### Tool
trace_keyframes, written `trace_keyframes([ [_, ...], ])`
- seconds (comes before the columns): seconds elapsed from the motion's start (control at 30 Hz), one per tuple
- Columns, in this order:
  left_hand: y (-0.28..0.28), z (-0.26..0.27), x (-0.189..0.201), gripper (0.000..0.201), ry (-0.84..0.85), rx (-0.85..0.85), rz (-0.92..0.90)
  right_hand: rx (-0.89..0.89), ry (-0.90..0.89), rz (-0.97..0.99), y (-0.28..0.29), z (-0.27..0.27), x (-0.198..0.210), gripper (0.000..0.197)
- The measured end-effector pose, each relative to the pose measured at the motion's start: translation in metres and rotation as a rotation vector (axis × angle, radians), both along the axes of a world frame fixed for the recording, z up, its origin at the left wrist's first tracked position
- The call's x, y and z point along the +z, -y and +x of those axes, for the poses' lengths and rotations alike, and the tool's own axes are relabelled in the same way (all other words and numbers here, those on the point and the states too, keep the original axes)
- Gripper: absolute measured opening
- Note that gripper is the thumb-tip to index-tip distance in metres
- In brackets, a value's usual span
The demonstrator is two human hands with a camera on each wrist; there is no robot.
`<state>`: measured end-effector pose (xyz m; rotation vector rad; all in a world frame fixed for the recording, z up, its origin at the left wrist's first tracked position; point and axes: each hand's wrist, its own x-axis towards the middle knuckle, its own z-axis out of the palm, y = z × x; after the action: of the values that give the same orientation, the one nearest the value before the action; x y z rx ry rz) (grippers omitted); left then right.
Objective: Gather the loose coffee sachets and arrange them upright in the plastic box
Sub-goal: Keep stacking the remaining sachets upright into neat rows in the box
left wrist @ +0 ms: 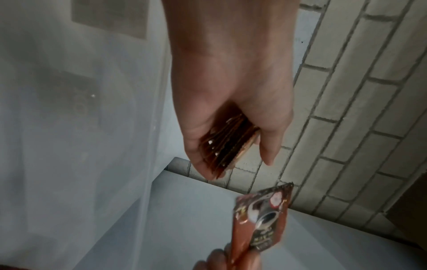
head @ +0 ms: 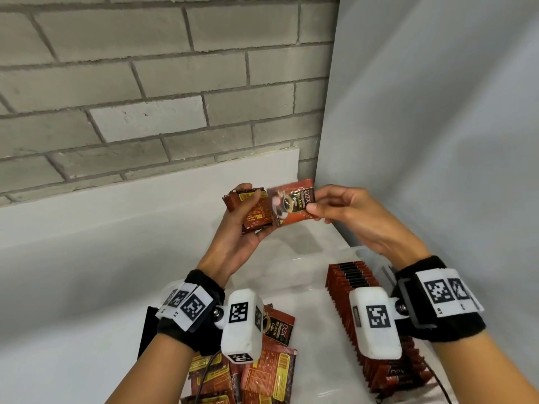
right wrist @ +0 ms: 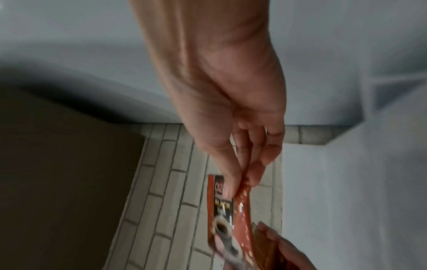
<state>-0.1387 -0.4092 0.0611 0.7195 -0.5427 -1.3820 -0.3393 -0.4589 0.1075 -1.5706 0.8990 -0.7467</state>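
Toward nine o'clock in the head view, bare white worktop (head: 73,272) under a grey brick wall (head: 131,83). Near seven o'clock, by the left forearm, a loose heap of coffee sachets (head: 262,371), lying flat and overlapping, some face up, some back up. Above centre, left hand (head: 248,225) raised off the worktop, fingers and thumb curled round a small stack of sachets (head: 255,212) with printed backs showing; in the left wrist view the same stack (left wrist: 227,144) seen edge-on between thumb and fingers of the left hand (left wrist: 231,82). Just beside that stack at its three o'clock side, a single sachet (head: 291,204) held face up, cup picture and "BLACK" lettering legible, its near edge touching or overlapping the stack. Pinched at its right end between thumb and forefinger of the right hand (head: 347,211); in the right wrist view, right hand (right wrist: 231,100) with fingertips closed on the end of the single sachet (right wrist: 225,210), somewhat blurred. Toward five o'clock, below the right wrist, a clear plastic box (head: 361,253) holding a long row of sachets (head: 364,298) standing upright on edge, packed face to face. At three o'clock, a plain grey panel (head: 437,126) rising beside the box.
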Motion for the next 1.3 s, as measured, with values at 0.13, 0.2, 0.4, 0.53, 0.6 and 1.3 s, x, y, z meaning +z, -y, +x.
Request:
trace_keyframes([
  [0.13, 0.001, -0.001, -0.001, 0.014, 0.049, -0.008, 0.047, 0.189, -0.338, -0.214, -0.009, -0.012, 0.029, 0.012],
  [0.2, 0.001, -0.002, -0.002, 0.018, 0.037, -0.005, 0.074, 0.284, -0.547, -0.356, -0.015, -0.011, 0.038, 0.013],
  [0.4, 0.001, -0.002, -0.001, 0.02, -0.04, -0.008, 0.08, 0.36, -0.972, -0.426, -0.034, 0.005, 0.03, 0.014],
  [0.53, 0.0, -0.002, -0.002, 0.023, -0.008, -0.033, 0.077, 0.393, -1.082, -0.422, -0.041, 0.013, 0.018, 0.014],
  [0.6, 0.0, -0.002, -0.002, 0.024, 0.006, -0.045, 0.081, 0.407, -1.124, -0.424, -0.039, 0.015, 0.01, 0.014],
  [1.3, 0.0, -0.005, -0.001, 0.031, 0.049, -0.054, 0.094, 0.362, -1.158, -0.347, -0.039, 0.017, -0.002, 0.017],
])
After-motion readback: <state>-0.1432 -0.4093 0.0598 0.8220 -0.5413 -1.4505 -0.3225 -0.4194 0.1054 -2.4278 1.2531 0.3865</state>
